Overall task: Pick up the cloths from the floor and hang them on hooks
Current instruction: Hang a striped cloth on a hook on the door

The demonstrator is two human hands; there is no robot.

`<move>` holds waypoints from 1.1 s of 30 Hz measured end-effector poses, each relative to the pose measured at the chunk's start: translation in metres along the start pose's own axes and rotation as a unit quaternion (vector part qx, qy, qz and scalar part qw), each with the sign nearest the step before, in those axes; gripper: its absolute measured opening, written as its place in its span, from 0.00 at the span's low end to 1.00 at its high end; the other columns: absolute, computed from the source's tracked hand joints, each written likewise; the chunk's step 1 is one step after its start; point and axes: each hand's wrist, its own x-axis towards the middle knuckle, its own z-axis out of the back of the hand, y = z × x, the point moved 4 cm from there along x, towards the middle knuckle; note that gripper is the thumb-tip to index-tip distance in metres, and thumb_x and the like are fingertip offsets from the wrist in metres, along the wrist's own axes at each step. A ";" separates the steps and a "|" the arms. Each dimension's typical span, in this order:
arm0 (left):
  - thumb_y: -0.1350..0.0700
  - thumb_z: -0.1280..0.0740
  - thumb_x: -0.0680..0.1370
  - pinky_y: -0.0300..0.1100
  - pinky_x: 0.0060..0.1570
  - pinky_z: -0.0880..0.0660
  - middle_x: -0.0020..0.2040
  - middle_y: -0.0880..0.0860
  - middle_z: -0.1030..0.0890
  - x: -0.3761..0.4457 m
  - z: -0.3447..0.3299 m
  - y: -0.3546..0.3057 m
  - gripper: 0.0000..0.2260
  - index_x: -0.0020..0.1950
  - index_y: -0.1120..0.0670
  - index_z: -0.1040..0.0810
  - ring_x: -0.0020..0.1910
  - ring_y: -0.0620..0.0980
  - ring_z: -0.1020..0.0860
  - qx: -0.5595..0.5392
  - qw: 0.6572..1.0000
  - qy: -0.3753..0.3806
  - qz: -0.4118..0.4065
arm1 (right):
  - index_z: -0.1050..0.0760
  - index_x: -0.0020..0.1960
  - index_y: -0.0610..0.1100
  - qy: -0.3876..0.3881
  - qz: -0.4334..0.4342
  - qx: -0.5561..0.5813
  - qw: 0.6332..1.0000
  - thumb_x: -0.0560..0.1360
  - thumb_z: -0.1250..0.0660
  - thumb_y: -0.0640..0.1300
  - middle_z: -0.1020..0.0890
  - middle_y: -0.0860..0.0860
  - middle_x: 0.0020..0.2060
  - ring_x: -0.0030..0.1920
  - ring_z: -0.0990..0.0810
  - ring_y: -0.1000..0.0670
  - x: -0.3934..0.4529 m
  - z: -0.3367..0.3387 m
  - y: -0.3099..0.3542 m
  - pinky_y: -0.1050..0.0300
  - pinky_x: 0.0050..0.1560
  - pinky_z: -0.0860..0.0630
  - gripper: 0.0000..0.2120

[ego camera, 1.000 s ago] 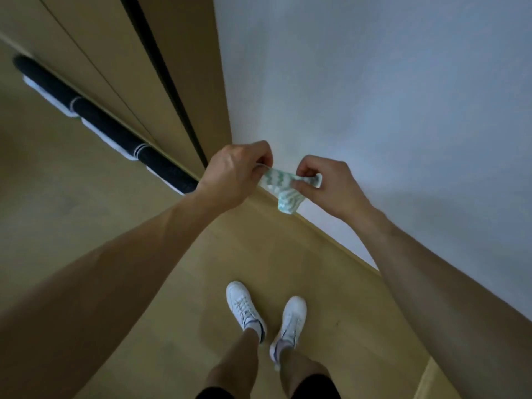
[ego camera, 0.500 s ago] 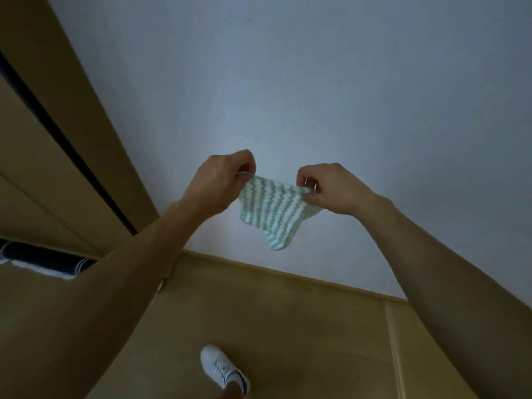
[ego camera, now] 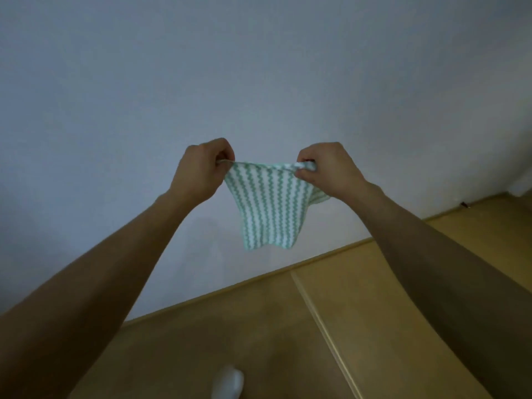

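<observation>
Pinching the striped cloth [ego camera: 266,203] stretched between left hand [ego camera: 201,171] and right hand [ego camera: 325,168], already lifted off the floor [ego camera: 259,326], hanging remains; no hook visible.

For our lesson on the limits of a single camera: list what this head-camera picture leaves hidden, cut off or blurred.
- Hooks: none in the head view; only bare grey-white wall shows.
- White shoe: blurred, cut by the bottom edge.
- Green-and-white zigzag-striped cloth: its top corners are hidden inside the left hand and right hand, its right part behind the right wrist.
- Other cloths: none on the visible wooden floor.
</observation>
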 end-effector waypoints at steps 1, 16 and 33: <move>0.62 0.33 0.75 0.47 0.42 0.23 0.40 0.52 0.18 0.013 -0.012 -0.010 0.02 0.46 0.56 0.21 0.41 0.52 0.20 -0.009 1.000 0.010 -0.014 | 0.19 0.45 0.42 -0.005 -0.015 -0.016 1.000 0.73 0.28 0.46 0.20 0.47 0.39 0.43 0.22 0.46 -0.004 0.011 -0.013 0.53 0.44 0.27 0.07; 0.65 0.41 0.78 0.43 0.36 0.31 0.40 0.56 0.24 0.174 -0.143 -0.109 0.06 0.49 0.58 0.25 0.36 0.50 0.28 -0.362 0.925 0.111 0.029 | 0.21 0.40 0.36 -0.030 -0.212 0.055 0.975 0.76 0.29 0.47 0.31 0.47 0.26 0.27 0.37 0.52 -0.037 0.125 -0.151 0.57 0.32 0.42 0.15; 0.72 0.39 0.71 0.45 0.45 0.25 0.45 0.54 0.16 0.225 -0.307 -0.287 0.13 0.48 0.58 0.22 0.45 0.52 0.19 -0.401 0.818 0.396 -0.116 | 0.20 0.38 0.51 -0.192 -0.304 0.129 0.924 0.78 0.33 0.46 0.19 0.55 0.33 0.34 0.23 0.58 -0.125 0.185 -0.304 0.66 0.37 0.29 0.11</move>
